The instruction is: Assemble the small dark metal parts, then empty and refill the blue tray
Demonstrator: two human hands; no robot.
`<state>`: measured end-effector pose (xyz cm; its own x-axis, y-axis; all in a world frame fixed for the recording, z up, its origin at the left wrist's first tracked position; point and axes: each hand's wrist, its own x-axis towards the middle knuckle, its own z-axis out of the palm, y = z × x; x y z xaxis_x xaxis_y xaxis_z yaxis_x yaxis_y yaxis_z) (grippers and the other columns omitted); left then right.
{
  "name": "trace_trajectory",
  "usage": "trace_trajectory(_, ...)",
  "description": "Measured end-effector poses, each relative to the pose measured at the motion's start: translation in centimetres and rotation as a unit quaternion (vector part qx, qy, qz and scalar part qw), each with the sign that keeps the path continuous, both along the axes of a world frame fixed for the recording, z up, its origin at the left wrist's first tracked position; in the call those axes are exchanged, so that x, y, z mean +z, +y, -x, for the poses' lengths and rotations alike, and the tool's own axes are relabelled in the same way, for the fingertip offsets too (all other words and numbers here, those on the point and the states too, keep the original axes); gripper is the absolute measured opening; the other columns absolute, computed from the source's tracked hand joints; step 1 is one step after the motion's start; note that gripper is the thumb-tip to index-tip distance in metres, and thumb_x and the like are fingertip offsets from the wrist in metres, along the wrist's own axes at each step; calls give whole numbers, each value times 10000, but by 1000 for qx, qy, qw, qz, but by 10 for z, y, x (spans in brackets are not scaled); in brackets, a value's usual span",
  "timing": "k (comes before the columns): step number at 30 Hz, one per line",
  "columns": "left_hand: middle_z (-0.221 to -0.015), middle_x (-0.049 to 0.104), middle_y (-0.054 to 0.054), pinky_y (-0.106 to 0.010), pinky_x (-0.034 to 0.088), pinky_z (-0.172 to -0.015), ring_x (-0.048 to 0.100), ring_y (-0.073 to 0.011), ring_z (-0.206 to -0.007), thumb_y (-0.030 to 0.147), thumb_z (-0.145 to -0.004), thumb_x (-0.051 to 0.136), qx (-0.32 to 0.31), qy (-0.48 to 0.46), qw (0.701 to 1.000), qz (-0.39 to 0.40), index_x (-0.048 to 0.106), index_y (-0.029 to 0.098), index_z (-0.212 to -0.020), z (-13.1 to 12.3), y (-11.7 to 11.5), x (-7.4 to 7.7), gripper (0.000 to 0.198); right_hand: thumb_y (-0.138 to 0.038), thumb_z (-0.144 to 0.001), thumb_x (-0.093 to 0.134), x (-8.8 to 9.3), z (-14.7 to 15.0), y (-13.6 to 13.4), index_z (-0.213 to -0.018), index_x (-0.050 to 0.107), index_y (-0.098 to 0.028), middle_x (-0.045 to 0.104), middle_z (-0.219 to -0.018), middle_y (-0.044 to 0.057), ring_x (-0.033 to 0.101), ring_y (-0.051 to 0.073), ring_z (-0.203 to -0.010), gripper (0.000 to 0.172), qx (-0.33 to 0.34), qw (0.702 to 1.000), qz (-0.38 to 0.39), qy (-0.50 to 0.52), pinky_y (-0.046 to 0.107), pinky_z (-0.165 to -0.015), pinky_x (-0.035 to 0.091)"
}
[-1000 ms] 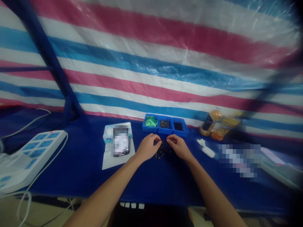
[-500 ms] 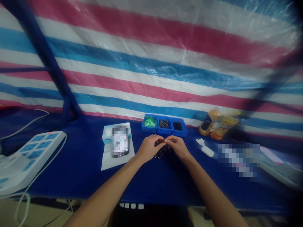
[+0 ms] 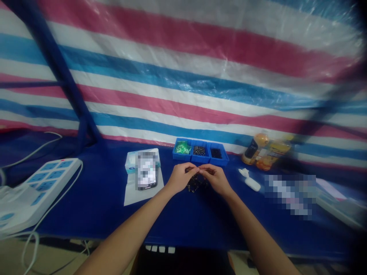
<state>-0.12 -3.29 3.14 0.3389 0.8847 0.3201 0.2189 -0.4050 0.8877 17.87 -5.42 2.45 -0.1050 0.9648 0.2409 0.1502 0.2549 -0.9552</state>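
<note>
My left hand [image 3: 181,177] and my right hand [image 3: 215,178] meet fingertip to fingertip above the blue table. Both are closed in a pinch; whatever sits between the fingertips is too small or hidden to name. Just below them lies a pile of small dark pieces with brassy glints [image 3: 194,185], partly covered by the fingers. Behind the hands stand three joined blue bins: one with green packets [image 3: 182,147], one with small dark, shiny parts [image 3: 198,151], one with black parts [image 3: 216,153].
On the left, a phone [image 3: 147,173] leans on a tissue box [image 3: 131,160], near a white power strip [image 3: 43,193] with cables. To the right are a white case [image 3: 252,184], an orange-capped bottle [image 3: 255,148] and a yellow packet [image 3: 273,152]. A striped sheet [image 3: 183,88] hangs behind.
My fingertips have drawn a little closer together, and the reddish-brown bit seen between them is no longer visible. The view has shifted slightly.
</note>
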Motion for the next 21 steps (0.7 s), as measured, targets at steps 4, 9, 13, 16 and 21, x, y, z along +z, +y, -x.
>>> trace_trajectory(4,-741,666,-12,-239,390,-615,569,-143,-671,466,-879,549,6,13,1000,9,696,161,-823,-1,-1,0,344,-453,-804,673,3,2,-3,-897,699,-167,665,-740,29,532,129,-599,302,-20,999,-10,-35,245,-550,394)
trace_trajectory(9,-705,639,-14,-247,389,-621,571,-153,-673,512,-932,422,27,11,999,13,660,156,-786,-1,0,-1,452,-513,-862,577,0,-2,0,-774,612,-173,567,-632,-7,489,116,-555,353,-25,999,-6,-48,234,-526,378)
trace_trajectory(13,-710,623,-8,-244,395,-632,580,-153,-685,525,-931,423,36,-2,999,19,659,164,-830,0,1,-1,442,-545,-860,553,-7,-6,6,-603,510,-171,514,-555,-13,454,103,-495,456,-49,996,43,-59,232,-488,347)
trace_trajectory(16,-701,620,-6,-242,384,-622,572,-149,-671,516,-931,428,38,7,999,12,661,165,-820,1,0,1,436,-548,-823,602,-9,-7,11,-775,606,-162,570,-618,-10,468,96,-487,389,-77,996,47,7,231,-491,356)
trace_trajectory(21,-703,632,1,-239,371,-602,563,-141,-655,493,-926,445,43,22,999,9,668,172,-822,0,-1,2,404,-553,-808,613,-6,-13,14,-1316,461,-224,659,-836,12,489,95,-494,625,-110,991,41,69,240,-500,369)
